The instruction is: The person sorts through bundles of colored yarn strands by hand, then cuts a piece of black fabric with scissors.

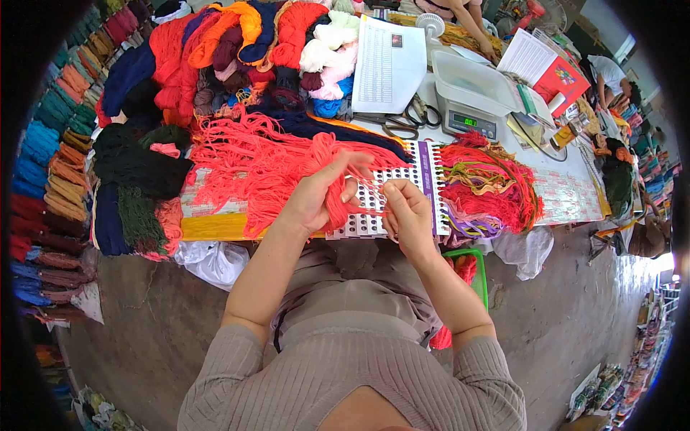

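My left hand is closed around a bunch of coral-red yarn, whose loose strands spread leftward over the table. Level with it on the right, my right hand pinches a few coral strands, with thumb and fingertips together. These strands run between the two hands. Beneath both hands lies a white board with rows of dark holes, bearing a purple printed strip. Dark navy yarn stretches across behind the coral yarn. Mixed red, green and purple threads hang from the board's right side.
A digital scale carries a clear plastic tub. Scissors and a printed sheet lie near it. Yarn skeins pile at the back left. A green basket sits below. Another person's arm reaches in behind.
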`<state>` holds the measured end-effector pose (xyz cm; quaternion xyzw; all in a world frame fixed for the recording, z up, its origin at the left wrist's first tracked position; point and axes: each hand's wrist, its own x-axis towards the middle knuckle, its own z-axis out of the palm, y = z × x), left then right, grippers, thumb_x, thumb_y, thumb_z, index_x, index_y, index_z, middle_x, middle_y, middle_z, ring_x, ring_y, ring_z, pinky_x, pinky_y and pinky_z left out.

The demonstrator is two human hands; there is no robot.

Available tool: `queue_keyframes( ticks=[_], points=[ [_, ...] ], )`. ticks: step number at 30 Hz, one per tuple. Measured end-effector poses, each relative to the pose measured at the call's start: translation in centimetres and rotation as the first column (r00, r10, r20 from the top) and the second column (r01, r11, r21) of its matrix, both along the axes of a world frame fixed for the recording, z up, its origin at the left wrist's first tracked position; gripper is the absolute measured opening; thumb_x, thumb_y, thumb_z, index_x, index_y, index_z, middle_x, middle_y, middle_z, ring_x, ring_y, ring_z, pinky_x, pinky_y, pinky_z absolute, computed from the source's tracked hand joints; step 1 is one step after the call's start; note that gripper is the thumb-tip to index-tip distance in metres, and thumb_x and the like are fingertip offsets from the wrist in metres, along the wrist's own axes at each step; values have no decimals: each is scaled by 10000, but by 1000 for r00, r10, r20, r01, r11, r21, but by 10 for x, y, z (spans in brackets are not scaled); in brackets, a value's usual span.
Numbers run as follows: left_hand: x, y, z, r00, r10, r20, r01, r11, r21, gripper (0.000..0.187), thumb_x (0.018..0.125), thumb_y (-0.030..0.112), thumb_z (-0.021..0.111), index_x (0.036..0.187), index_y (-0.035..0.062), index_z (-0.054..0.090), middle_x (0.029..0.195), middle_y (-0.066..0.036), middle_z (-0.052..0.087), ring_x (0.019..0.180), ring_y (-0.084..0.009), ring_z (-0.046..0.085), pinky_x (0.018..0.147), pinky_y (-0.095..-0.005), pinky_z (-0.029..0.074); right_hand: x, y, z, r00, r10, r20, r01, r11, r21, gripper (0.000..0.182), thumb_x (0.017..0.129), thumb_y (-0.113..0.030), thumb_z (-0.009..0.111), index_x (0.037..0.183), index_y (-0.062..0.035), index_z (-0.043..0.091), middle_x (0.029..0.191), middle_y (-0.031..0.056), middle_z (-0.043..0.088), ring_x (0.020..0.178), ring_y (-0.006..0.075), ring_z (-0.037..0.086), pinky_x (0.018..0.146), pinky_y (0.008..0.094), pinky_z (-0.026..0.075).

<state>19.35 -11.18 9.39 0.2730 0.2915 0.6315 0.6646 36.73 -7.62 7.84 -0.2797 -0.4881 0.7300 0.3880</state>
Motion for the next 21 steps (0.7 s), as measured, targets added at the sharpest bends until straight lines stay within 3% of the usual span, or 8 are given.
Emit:
queue_keyframes(
  ticks=[1,2,4,14,17,20,21],
  points=[
    [-2,1,-3,997,7,-77,-5,1000,24,373,979,306,377,1078,-15,541,897,-139,621,538,-66,483,525,-237,502,1,0,0,1000,10,3,-10,1000,7,192,962,-222,457,919,-39,498,521,-47,365,374,38,300,361,195,285],
    [-1,1,-3,997,8,-76,-6,1000,24,373,979,306,377,1078,-15,541,897,-139,621,538,-66,483,525,-237,502,0,-1,-1,1000,11,4,-11,1000,7,192,962,-222,457,919,-39,498,521,-47,365,374,38,300,361,195,285],
    [5,1,0,997,82,-9,-82,995,57,303,971,242,416,935,-18,569,877,-139,619,541,-59,487,498,-209,485,-2,-2,-4,997,-44,-70,44,999,7,182,964,-223,445,915,-50,473,510,-35,354,354,44,272,323,189,274],
    [5,2,-3,996,92,-11,-91,993,76,320,979,279,384,972,12,560,867,-149,620,557,-72,495,487,-182,454,-2,-2,1,996,-54,-73,58,997,51,192,973,-235,418,900,-60,448,518,-29,349,362,44,264,322,198,274],
    [7,1,9,990,140,-16,-140,988,-64,378,978,329,364,1008,9,562,876,-145,625,595,-86,508,498,-174,455,-2,-1,1,995,-46,-86,49,998,33,188,972,-229,423,910,-55,455,517,-29,349,364,42,268,323,198,275],
    [1,2,10,999,43,10,-42,998,-55,427,977,370,339,1050,11,560,884,-139,630,650,-95,537,493,-178,459,0,-1,1,998,-11,-58,11,1000,-1,182,970,-224,429,923,-51,463,517,-30,350,364,42,269,323,196,277],
    [0,2,10,998,37,-53,-40,998,-56,434,978,372,330,1061,13,558,886,-141,630,662,-98,551,493,-181,465,2,0,-1,998,-8,-70,7,1000,-19,193,968,-233,438,926,-47,467,522,-34,356,370,41,283,333,197,285]
  ],
)
